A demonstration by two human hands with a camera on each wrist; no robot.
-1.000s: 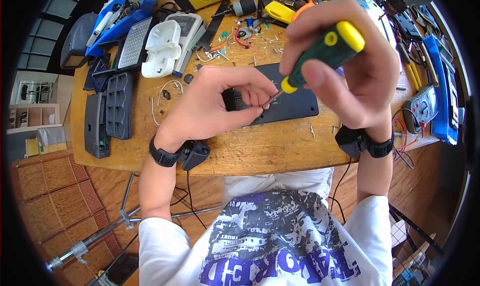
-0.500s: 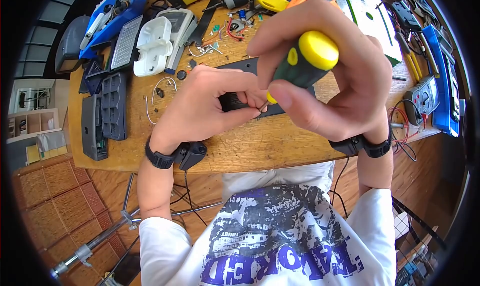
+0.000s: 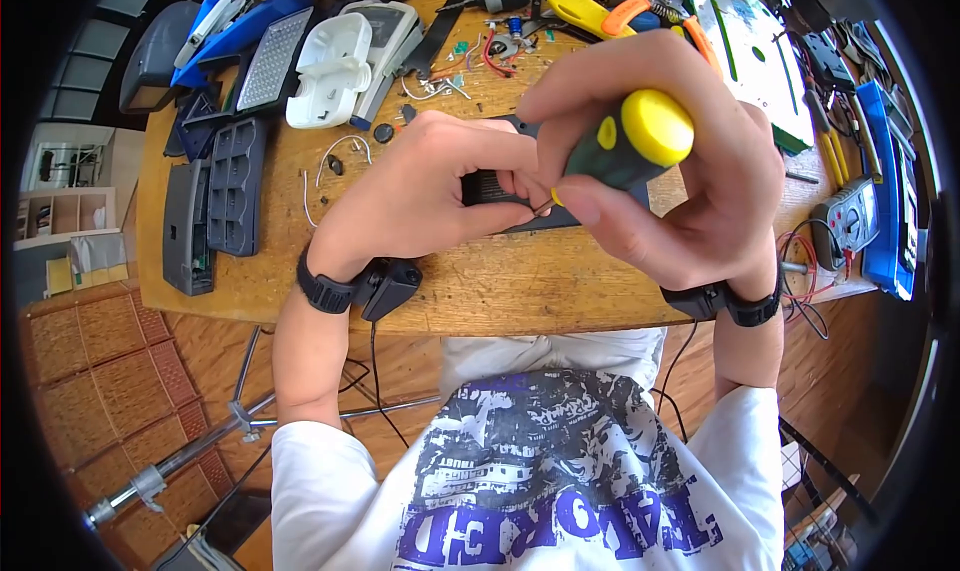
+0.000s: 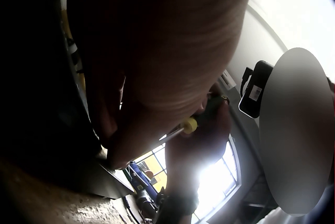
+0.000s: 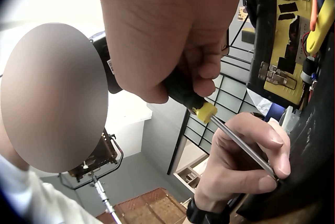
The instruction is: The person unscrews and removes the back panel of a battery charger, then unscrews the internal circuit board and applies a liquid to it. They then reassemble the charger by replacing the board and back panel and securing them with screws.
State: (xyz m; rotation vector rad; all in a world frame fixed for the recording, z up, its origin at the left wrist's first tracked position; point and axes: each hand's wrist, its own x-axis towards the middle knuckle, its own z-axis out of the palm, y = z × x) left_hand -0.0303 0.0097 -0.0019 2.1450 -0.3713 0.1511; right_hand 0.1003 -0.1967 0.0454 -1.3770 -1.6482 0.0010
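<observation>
In the head view the right hand (image 3: 690,171) grips a green and yellow screwdriver (image 3: 657,128), its thumb and fingers curled round the handle. The right wrist view shows the metal shaft (image 5: 243,144) slanting down to the left hand's fingertips. The left hand (image 3: 425,193) pinches thumb and forefinger at the screwdriver's tip, low over a flat black device (image 3: 571,214) on the table. Whether a screw sits between those fingertips is hidden. Both hands cover much of the device. The left wrist view is dark, with the left hand (image 4: 162,51) close to the lens.
Left on the wooden table (image 3: 480,301) are a white case (image 3: 328,71), a black slotted tray (image 3: 236,186) and a grey housing (image 3: 187,226). Wire scraps and tools lie behind the hands. A multimeter (image 3: 848,218) and blue tray (image 3: 885,191) stand at the right.
The screwdriver handle has swung from a slant toward the right to nearer the head camera, lower over the left hand. The left fingers keep their pinch at the tip. The view has shifted slightly.
</observation>
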